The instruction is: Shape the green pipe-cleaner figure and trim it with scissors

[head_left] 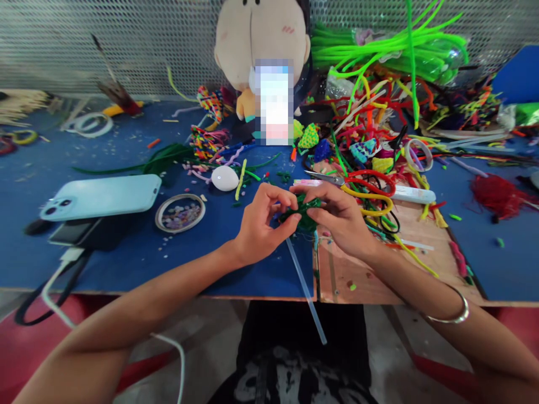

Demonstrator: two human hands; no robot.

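Note:
A dark green fuzzy bundle (308,216), perhaps of yarn or mesh, sits between both hands above the table's front part. My left hand (269,221) pinches its left side between thumb and fingers. On its right side the fingers and thumb of my right hand (341,216) are closed too. Below the bundle a clear thin stick (305,292) slants down past the table edge; its upper end is hidden by the hands. Just behind my right hand lie scissors (370,185) with red and yellow handles.
To the left are a light blue phone (105,196), a round dish (181,213) of small beads and a white egg-shaped object (225,178). Colourful pipe cleaners (370,106) pile up at the back right. A plush doll (236,45) and a lit, blurred screen (274,106) stand behind.

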